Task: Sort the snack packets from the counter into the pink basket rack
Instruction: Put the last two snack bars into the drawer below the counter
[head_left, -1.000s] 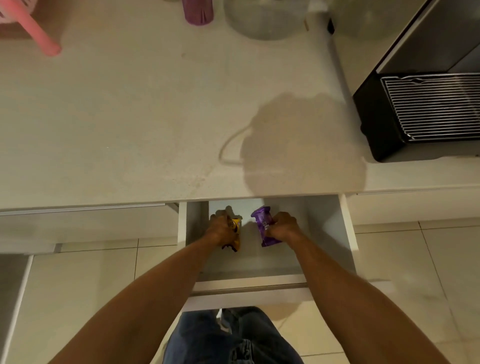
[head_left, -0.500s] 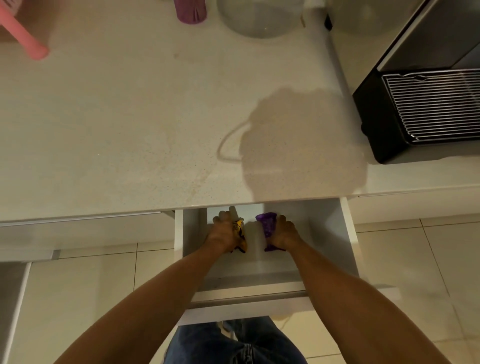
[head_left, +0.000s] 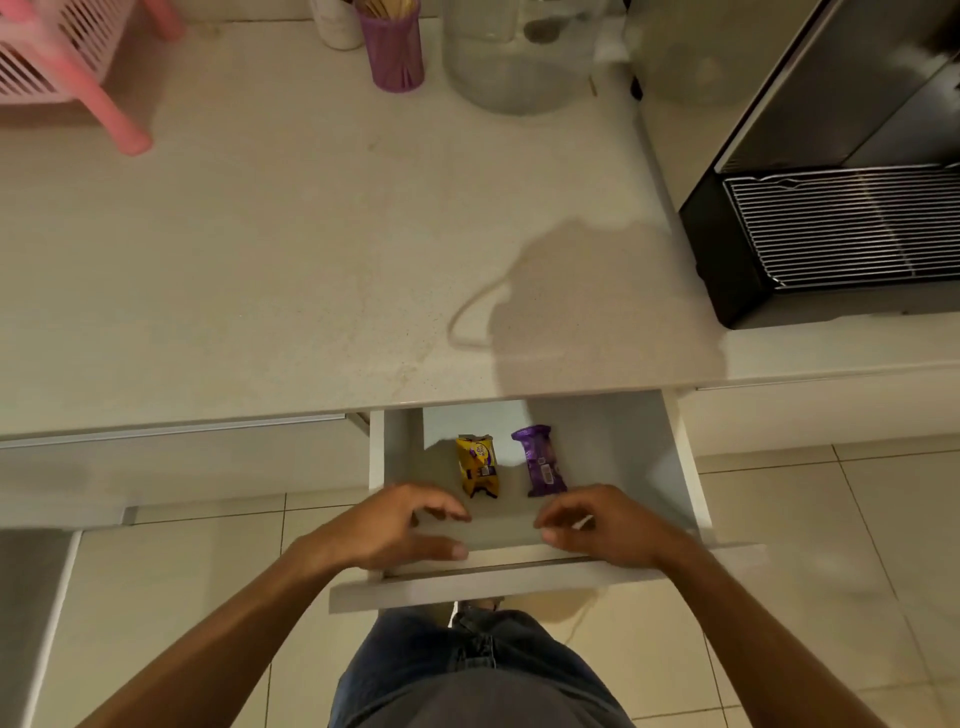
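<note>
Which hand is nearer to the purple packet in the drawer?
Right. The right hand hovers just below the purple packet. The left hand is farther, beyond the yellow packet.

In the white drawer (head_left: 675, 467) lie a yellow snack packet (head_left: 477, 466) with purple and dark markings and a purple snack packet (head_left: 540, 467). The counter (head_left: 260, 260) is pale beige and speckled. Far left stands a pink slatted basket rack (head_left: 62, 62), and a purple cup (head_left: 396, 52) stands farther right.
</note>
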